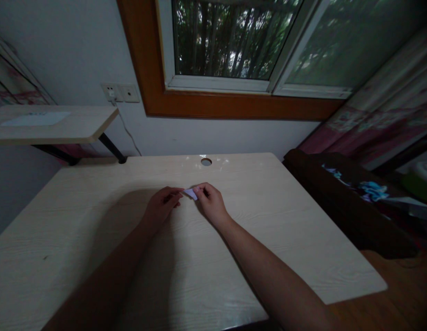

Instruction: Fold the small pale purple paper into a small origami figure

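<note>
A small folded piece of pale purple paper (190,194) is held between my two hands, just above or on the desk top. My left hand (162,203) pinches its narrow left end between thumb and fingers. On the other side, my right hand (210,198) grips the wider right end with thumb and forefinger. My fingers cover both ends of the paper, so its full shape is hidden. Both forearms reach in from the bottom of the view.
The light wooden desk (268,239) has a round cable hole (206,162) near its back edge. A raised shelf (54,126) with a paper sheet (36,118) stands at left. A dark cabinet (337,202) with cloth items is at right. A window (237,41) is above.
</note>
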{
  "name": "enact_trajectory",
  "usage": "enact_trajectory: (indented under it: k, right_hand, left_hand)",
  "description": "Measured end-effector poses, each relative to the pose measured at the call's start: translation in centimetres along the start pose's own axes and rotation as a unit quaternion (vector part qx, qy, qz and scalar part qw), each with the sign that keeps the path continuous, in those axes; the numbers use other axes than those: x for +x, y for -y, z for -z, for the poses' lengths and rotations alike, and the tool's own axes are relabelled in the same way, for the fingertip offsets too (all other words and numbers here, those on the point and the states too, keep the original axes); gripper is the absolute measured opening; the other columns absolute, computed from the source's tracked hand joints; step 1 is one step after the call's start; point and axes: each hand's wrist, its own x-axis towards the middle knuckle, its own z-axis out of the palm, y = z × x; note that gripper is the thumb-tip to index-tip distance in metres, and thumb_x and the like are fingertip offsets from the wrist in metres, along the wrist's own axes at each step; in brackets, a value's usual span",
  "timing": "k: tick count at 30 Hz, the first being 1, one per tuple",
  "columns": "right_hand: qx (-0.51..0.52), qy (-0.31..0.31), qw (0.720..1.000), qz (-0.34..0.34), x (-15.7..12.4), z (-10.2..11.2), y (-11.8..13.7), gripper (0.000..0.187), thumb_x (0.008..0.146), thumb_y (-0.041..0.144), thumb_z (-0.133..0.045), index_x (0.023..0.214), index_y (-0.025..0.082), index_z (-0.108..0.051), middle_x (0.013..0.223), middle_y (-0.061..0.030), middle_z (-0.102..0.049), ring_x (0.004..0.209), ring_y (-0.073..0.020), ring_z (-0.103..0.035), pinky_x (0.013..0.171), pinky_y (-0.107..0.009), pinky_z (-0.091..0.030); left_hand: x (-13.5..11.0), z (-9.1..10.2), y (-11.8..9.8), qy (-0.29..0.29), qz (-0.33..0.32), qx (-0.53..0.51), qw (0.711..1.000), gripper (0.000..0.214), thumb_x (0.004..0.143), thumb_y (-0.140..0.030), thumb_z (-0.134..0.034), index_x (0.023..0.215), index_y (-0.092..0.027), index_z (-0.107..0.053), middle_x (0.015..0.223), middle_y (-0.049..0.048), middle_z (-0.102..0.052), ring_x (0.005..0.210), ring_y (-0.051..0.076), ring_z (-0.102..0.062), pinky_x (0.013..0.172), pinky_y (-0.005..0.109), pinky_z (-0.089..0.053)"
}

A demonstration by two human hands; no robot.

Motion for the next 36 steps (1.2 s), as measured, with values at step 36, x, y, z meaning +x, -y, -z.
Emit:
enact_trajectory:
  k: [36]
  right_hand:
    - [0.066,-0.01,0.998,0.013,-0.2,0.1,0.8,0.023,0.089,0.037,-0.06,0.102,0.02,-0.067,0.081,-0.002,-0.066,0.074,-0.0161,-0.06,0.07,-0.026,-0.047]
  left_hand:
    - [0.2,0.2,-0.2,-0.016,0.034,0.047,0.998,0.025,0.081,-0.042,-0.061,0.077,-0.019,-0.068,0.069,0.0019,-0.068,0.065,0.016,-0.062,0.065,0.026,-0.048]
